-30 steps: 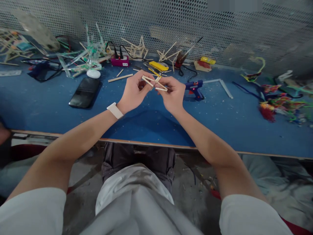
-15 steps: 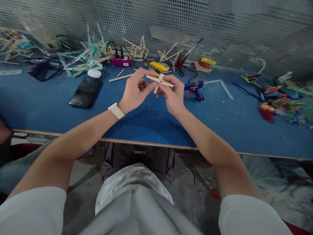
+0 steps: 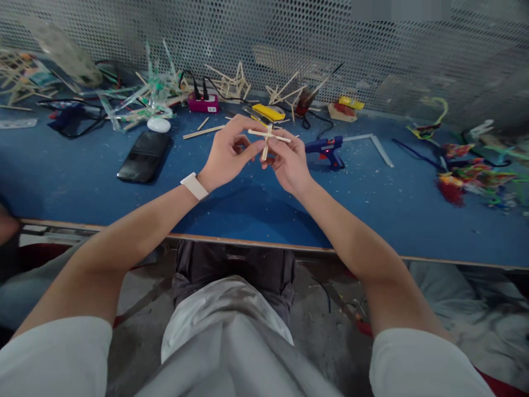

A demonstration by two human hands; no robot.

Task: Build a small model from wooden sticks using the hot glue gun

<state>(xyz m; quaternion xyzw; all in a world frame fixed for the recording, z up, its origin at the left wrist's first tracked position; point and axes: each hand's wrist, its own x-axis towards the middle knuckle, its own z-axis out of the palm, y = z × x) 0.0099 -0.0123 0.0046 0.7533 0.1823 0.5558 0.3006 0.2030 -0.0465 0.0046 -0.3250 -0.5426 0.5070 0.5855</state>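
Small pale wooden sticks joined in a cross [image 3: 268, 134] are held above the blue tabletop, between both hands. My left hand [image 3: 228, 150] pinches the cross from the left with thumb and forefinger. From the right, my right hand [image 3: 290, 160] is closed on the same sticks, its fingertips near the crossing point. A blue glue gun [image 3: 328, 150] with a small red light lies just right of my right hand. Behind my hands is a yellow-handled cutter [image 3: 268, 112]. Loose wooden sticks [image 3: 203, 132] lie left of my left hand.
A black phone [image 3: 144, 156] and a white oval case [image 3: 158, 125] lie at left. A magenta power adapter [image 3: 203, 102] with cables stands behind. Stick frames [image 3: 233, 82] line the perforated metal screen [image 3: 289, 33]. Colourful scraps [image 3: 467, 171] lie at right. Another person's arm [image 3: 7, 226] shows at far left.
The stick cross has turned and tilted slightly between my fingers. My right hand's fingers have shifted a little lower and to the left; my left hand stays nearly still.
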